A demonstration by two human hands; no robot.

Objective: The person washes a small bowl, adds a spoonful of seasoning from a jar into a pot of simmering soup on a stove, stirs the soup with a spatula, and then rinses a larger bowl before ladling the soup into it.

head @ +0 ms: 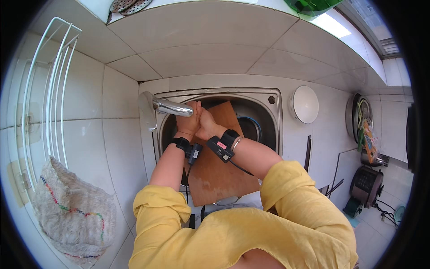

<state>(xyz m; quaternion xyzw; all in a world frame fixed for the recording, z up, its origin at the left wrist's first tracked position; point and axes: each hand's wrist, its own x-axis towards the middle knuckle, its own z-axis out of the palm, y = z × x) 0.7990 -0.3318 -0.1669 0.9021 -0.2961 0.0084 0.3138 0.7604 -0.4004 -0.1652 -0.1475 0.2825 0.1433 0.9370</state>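
Note:
My left hand (186, 125) and my right hand (207, 125) are pressed together beneath the end of the chrome faucet (173, 108). The spout covers part of my left hand, and the fingers are largely hidden. Whether anything lies between the palms cannot be seen. Under my wrists a wooden cutting board (218, 175) slants across the stainless steel sink (273, 111), overhanging its front edge. A round dark vessel with a blue rim (250, 127) sits in the basin, partly behind the board. Each wrist wears a black strap with a small cabled device.
A white bowl (305, 104) and dark chopsticks (308, 153) lie on the counter right of the sink. Farther right is a metal pan (352, 117). At left, a white wire rack (53, 84) hangs on the tiled wall with a grey cloth (74, 215).

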